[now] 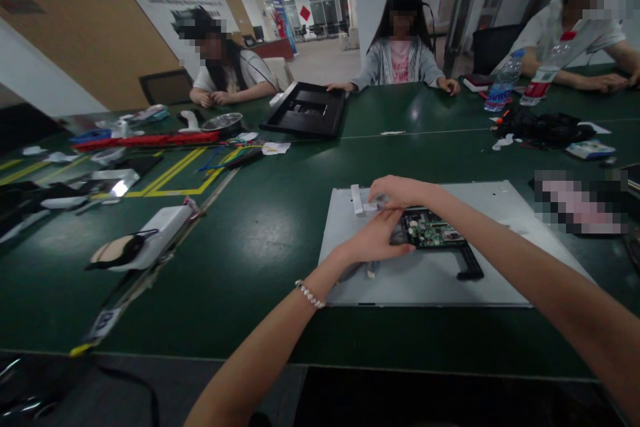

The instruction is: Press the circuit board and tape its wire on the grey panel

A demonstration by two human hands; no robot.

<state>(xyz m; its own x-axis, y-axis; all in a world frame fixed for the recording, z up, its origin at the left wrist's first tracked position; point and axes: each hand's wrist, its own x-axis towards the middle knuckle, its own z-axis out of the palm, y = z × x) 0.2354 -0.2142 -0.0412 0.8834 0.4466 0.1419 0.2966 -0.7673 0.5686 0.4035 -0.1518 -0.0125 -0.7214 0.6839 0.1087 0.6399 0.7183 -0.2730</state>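
Note:
A grey metal panel (430, 277) lies flat on the green table (260, 233) in front of me. A green circuit board (433, 228) in a black bracket sits on it. My left hand (377, 240), with a bead bracelet on the wrist, rests on the board's left edge, fingers pressed together. My right hand (397, 192) reaches across just above it and pinches a small pale strip (367, 203) next to a white block (357, 198) on the panel.
Three other people sit along the far side. A black monitor frame (306, 109) lies at the middle back, water bottles (505, 82) at the right, black clutter (543, 128) nearby. Red bar, metal bowl (223, 123), cables and a white device (155, 233) fill the left.

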